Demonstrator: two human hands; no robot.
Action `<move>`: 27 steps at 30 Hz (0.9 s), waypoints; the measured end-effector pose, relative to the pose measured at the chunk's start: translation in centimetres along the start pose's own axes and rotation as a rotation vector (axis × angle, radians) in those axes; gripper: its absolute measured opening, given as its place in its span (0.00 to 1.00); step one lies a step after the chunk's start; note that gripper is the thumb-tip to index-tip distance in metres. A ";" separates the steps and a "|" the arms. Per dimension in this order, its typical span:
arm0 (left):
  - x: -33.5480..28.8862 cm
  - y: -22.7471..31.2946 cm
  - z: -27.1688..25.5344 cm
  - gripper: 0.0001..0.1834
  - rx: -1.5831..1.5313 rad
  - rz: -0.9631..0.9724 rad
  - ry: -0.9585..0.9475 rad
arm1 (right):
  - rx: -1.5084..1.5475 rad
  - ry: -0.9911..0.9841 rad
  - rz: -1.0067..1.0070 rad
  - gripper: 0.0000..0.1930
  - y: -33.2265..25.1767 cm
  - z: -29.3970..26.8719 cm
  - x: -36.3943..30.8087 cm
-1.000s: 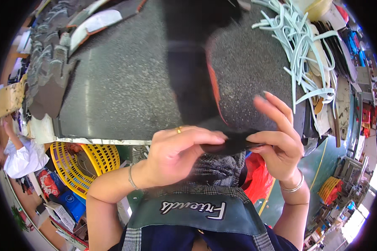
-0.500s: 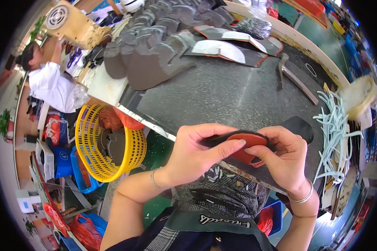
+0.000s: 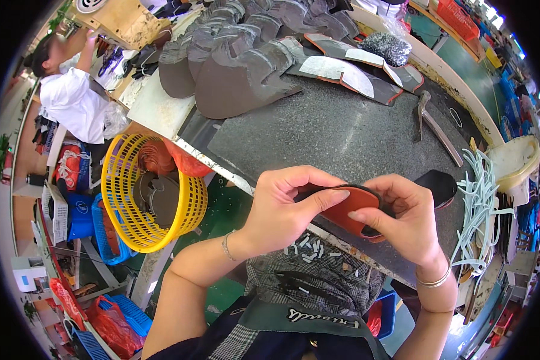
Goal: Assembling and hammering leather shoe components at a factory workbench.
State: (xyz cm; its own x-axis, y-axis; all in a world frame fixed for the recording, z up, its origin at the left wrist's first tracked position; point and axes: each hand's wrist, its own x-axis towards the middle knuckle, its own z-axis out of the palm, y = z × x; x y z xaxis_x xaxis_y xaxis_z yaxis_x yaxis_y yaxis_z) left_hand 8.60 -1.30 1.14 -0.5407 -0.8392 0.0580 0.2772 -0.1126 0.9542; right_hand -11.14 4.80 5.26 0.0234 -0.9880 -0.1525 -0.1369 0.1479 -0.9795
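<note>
A curved, flexible piece with a red-brown face and a black edge is held between both hands above the near edge of the bench. My left hand pinches its left side, thumb lying on the red-brown face and fingers behind. At the right side, my right hand grips it the same way, the thumb bent on the face. The fingertips behind the piece are hidden. Just beyond my right hand lies a black rounded piece on the dark bench top.
Overlapping dark grey cut pieces cover the far left of the bench, beside white-patched pieces. A hammer and pale blue strips lie to the right. A yellow basket stands left; beyond it a person in white works.
The view has shifted, so the bench things appear farther right and the basket slightly left. More of the red-brown face shows between my thumbs; both hands keep their hold.
</note>
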 end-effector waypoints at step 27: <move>-1.9 -0.5 4.1 0.12 -0.071 -0.237 -0.128 | -0.827 0.205 -0.766 0.13 1.5 -1.1 -4.0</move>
State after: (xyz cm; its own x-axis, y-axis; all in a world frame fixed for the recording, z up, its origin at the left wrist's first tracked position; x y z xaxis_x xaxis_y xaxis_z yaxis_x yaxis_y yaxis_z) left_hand 6.19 2.51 1.78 -0.6916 -0.7117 -0.1233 0.1839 -0.3386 0.9228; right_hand -12.57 8.96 4.56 0.2302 -0.8060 0.5452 -0.7672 -0.4950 -0.4079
